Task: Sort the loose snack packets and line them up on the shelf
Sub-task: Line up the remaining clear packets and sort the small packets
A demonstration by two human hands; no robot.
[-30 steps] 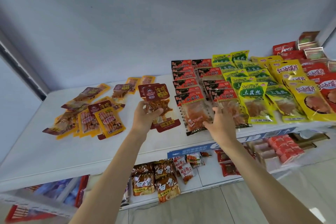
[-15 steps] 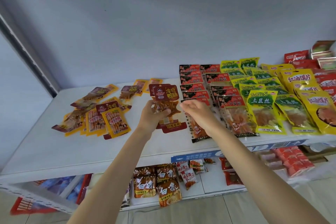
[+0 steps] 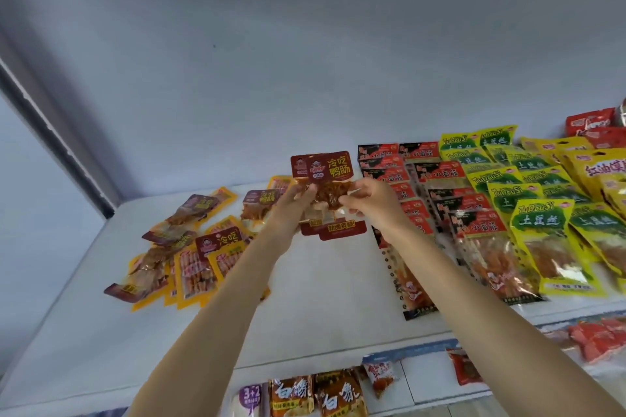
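Both hands hold up a small stack of dark red snack packets (image 3: 330, 167) with clear middles above the white shelf (image 3: 332, 284). My left hand (image 3: 296, 201) pinches the stack's left side and my right hand (image 3: 367, 201) pinches its right side. A loose heap of orange and dark red packets (image 3: 189, 247) lies on the shelf to the left. To the right, red-and-black packets (image 3: 437, 176) lie in overlapping rows, with yellow-green packets (image 3: 538, 230) lined up beyond them.
Yellow and red packets (image 3: 596, 169) fill the shelf's far right. The grey back wall (image 3: 305, 61) rises behind. A lower shelf (image 3: 423, 379) below the front edge holds more packets (image 3: 318, 396) and red packs (image 3: 596, 338).
My right hand left the red-and-black row and moved left to grip the held packets. The stack rose slightly; the camera view shifted closer and leftward.
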